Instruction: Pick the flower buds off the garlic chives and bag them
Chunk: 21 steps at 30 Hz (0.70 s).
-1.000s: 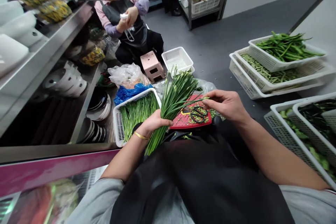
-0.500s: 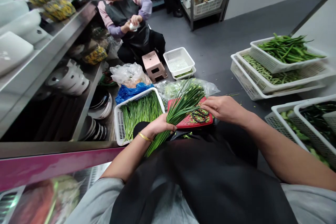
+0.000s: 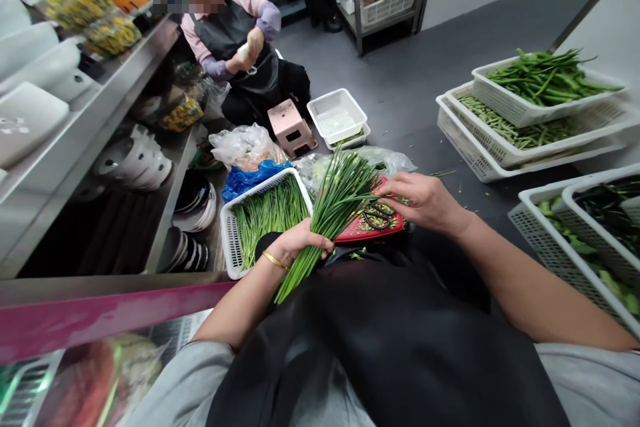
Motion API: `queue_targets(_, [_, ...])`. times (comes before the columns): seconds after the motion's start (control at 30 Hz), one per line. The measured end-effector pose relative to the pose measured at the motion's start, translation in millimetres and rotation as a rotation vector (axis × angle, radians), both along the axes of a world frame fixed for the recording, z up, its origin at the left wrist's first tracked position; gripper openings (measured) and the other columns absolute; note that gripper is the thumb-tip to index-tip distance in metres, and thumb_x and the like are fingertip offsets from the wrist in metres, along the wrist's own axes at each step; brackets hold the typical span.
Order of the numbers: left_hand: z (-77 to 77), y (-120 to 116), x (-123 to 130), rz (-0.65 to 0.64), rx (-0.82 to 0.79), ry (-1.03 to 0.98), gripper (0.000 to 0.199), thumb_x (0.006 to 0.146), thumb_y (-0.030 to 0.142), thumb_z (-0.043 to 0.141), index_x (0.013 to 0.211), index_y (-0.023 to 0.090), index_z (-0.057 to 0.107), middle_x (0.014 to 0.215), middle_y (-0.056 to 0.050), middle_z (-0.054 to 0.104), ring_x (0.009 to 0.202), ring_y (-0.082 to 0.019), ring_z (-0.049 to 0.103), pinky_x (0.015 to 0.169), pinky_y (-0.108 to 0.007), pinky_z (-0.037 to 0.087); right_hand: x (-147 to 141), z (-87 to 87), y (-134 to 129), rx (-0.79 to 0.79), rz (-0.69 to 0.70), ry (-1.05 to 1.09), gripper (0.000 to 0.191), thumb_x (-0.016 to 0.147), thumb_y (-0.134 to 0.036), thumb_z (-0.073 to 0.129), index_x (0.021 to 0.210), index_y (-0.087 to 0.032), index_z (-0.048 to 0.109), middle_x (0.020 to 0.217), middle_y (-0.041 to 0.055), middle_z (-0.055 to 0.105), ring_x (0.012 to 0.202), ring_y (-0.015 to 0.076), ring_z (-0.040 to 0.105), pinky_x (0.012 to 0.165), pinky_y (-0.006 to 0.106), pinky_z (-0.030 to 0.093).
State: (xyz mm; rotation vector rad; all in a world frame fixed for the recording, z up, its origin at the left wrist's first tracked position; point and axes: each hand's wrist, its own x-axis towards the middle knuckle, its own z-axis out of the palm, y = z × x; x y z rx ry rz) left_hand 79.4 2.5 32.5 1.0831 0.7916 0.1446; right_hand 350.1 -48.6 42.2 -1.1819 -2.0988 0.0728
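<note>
My left hand (image 3: 303, 240) is wrapped round a bunch of flowering chives (image 3: 340, 190), whose budded tips fan out up and to the right. At the right side of the bunch, the fingers of my right hand (image 3: 413, 199) are pinched on the tip end of a chive stem. Below them a red tray (image 3: 363, 232) holds black-handled scissors (image 3: 377, 215) and several cut green bits. Left of the bunch stands a white basket (image 3: 229, 240) with more chives laid lengthwise in it.
A co-worker (image 3: 235, 33) sits beyond a pink stool (image 3: 290, 127), holding something white. White baskets (image 3: 336, 113) stand near it. At right are stacked baskets of green beans (image 3: 515, 121) and long green peppers (image 3: 550, 80). Steel shelving (image 3: 150, 67) with dishes runs along the left.
The view has shifted slightly. My right hand has moved a little left, closer to the bunch, still pinching at the tips. The co-worker's hands have changed position on the white thing.
</note>
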Motion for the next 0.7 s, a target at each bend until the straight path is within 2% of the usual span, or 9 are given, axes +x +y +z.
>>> queue_targets(0.13, [0.8, -1.7, -0.2, 0.001, -0.010, 0.001, 0.031, 0.051, 0.019, 0.075, 0.077, 0.010, 0.061, 0.053, 0.000, 0.062, 0.043, -0.011, 0.054, 0.043, -0.022, 0.043, -0.6, -1.2, 0.7, -0.127, 0.010, 0.078, 0.020, 0.093, -0.034, 0.052, 0.089, -0.019, 0.066, 0.083, 0.0056, 0.069, 0.073, 0.0147, 0.063, 0.069, 0.028, 0.050])
queue_targets(0.3, [0.9, -1.0, -1.6, 0.001, -0.010, -0.010, 0.030, 0.050, 0.020, 0.075, 0.075, 0.011, 0.061, 0.051, 0.000, 0.062, 0.043, -0.011, 0.054, 0.043, -0.022, 0.042, -4.4, -4.0, 5.7, -0.227, 0.017, 0.161, 0.017, 0.090, -0.032, 0.055, 0.086, -0.020, 0.067, 0.081, 0.0045, 0.069, 0.073, 0.0150, 0.063, 0.070, 0.029, 0.050])
queue_targets(0.47, [-1.8, 0.2, -5.6, 0.030, 0.012, -0.019, 0.031, 0.050, 0.019, 0.075, 0.075, 0.010, 0.061, 0.052, 0.000, 0.061, 0.041, -0.011, 0.053, 0.043, -0.022, 0.042, -5.2, -6.0, 8.7, -0.195, -0.120, 0.092, 0.016, 0.087, -0.029, 0.057, 0.081, -0.020, 0.069, 0.081, 0.0061, 0.069, 0.073, 0.0165, 0.063, 0.068, 0.029, 0.048])
queue_targets(0.53, [-3.2, 0.2, -7.6, 0.051, 0.020, -0.008, 0.029, 0.050, 0.019, 0.076, 0.072, 0.010, 0.060, 0.053, 0.000, 0.061, 0.042, -0.011, 0.053, 0.043, -0.023, 0.043, -6.2, -6.4, 10.1, -0.201, -0.133, 0.110, 0.016, 0.085, -0.028, 0.057, 0.079, -0.020, 0.069, 0.079, 0.0061, 0.069, 0.072, 0.0166, 0.062, 0.067, 0.029, 0.048])
queue_targets(0.7, [-4.9, -0.2, -8.4, 0.029, 0.018, 0.014, 0.026, 0.049, 0.021, 0.076, 0.063, 0.011, 0.056, 0.051, 0.000, 0.059, 0.042, -0.011, 0.053, 0.043, -0.023, 0.043, -11.3, -9.7, 16.6, -0.379, -0.073, 0.418, 0.014, 0.079, -0.031, 0.061, 0.080, -0.017, 0.064, 0.074, 0.0040, 0.067, 0.064, 0.0138, 0.060, 0.061, 0.028, 0.050])
